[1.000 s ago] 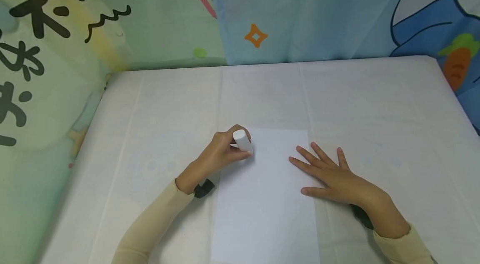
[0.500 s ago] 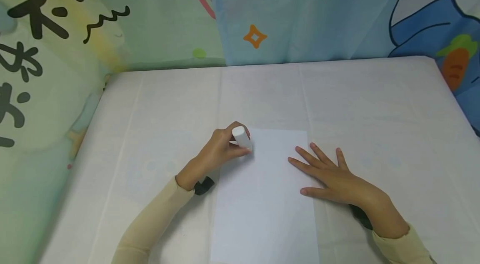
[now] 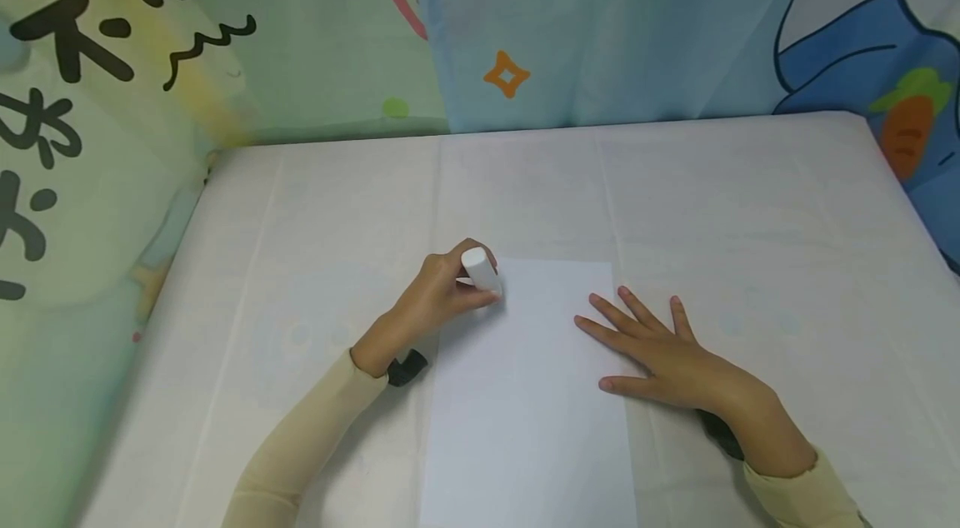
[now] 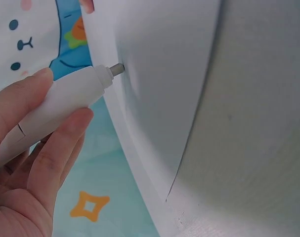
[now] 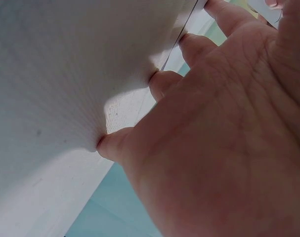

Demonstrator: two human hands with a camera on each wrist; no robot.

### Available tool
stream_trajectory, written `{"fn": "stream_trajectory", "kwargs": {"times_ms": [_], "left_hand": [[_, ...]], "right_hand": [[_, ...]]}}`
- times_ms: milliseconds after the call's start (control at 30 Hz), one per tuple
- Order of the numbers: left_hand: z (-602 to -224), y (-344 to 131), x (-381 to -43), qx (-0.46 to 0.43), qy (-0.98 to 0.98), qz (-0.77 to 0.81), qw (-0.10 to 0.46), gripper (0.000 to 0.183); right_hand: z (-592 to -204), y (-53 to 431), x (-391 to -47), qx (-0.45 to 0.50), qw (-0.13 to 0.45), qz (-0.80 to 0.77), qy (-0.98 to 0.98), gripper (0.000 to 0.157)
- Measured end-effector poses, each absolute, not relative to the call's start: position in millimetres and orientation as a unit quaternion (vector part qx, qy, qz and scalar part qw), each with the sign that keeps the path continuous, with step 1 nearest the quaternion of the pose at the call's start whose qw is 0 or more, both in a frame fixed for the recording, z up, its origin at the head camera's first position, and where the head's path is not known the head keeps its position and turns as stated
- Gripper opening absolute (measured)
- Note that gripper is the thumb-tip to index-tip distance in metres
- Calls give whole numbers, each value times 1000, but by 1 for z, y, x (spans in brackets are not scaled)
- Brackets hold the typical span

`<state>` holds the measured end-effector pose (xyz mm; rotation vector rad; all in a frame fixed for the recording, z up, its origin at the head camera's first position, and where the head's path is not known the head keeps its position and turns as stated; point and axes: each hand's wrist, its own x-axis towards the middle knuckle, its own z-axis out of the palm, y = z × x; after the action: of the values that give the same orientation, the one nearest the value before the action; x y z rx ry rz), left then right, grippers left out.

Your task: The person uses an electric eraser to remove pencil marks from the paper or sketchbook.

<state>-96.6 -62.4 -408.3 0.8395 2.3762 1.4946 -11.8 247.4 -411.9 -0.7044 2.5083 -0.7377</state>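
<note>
My left hand [image 3: 438, 291] pinches a white electric eraser [image 3: 480, 268] between thumb and fingers, near the top left of a white sheet of paper [image 3: 536, 411]. In the left wrist view the eraser [image 4: 65, 98] has a thick, tapering body and a grey cylindrical tip that meets the paper [image 4: 164, 54]. No mark on the sheet can be made out. My right hand [image 3: 675, 361] lies with fingers spread across the sheet's right edge. Its fingertips [image 5: 162, 81] press on the surface in the right wrist view; the palm stays raised.
A pale tablecloth [image 3: 360, 203] with faint creases covers the table. Behind it hangs a printed curtain [image 3: 637, 28], and another printed cloth [image 3: 97, 203] hangs on the left. A dark band [image 3: 407, 368] shows under the left wrist.
My left hand has shifted slightly up, away from me, along the sheet with the electric eraser held. My right hand stays in place. The whole view has drifted a little left.
</note>
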Motion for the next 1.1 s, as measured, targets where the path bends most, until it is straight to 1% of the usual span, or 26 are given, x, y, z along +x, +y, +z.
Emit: {"fn": "stream_trajectory", "kwargs": {"times_ms": [333, 633, 1100], "left_hand": [[-411, -61, -101, 281, 809, 507, 100, 38], [-410, -59, -107, 277, 814, 503, 86, 37], [-410, -56, -118, 267, 817, 504, 79, 37]], "right_hand": [[-414, 249, -10, -260, 206, -267, 905, 71], [-414, 249, -11, -252, 216, -267, 905, 71], [-414, 250, -11, -249, 220, -267, 905, 72]]}}
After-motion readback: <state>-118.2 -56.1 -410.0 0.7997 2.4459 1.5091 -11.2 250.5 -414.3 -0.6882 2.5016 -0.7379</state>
